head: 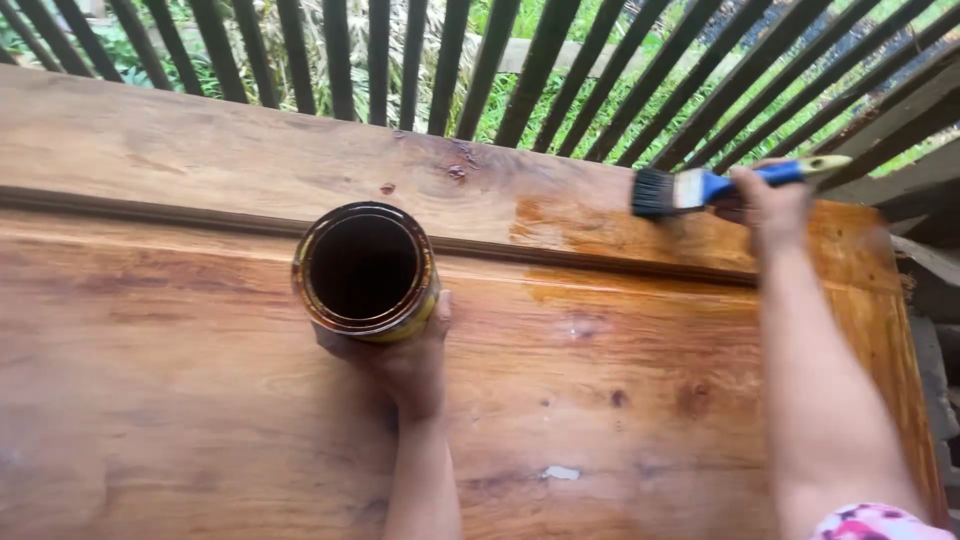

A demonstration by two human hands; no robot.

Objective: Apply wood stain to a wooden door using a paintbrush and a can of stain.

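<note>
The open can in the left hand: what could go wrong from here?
1. The can has no lid and is held up by the left hand alone over the wooden panel; a tilt could spill dark liquid.
2. The brush in the right hand might drip on the panel's dull, uncoated part.

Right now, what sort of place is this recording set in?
Probably an outdoor porch or veranda used as a woodworking spot. Dark railing bars stand before green plants, and a large wooden panel lies flat, partly glossy where the right hand holds a blue-handled brush.
</note>
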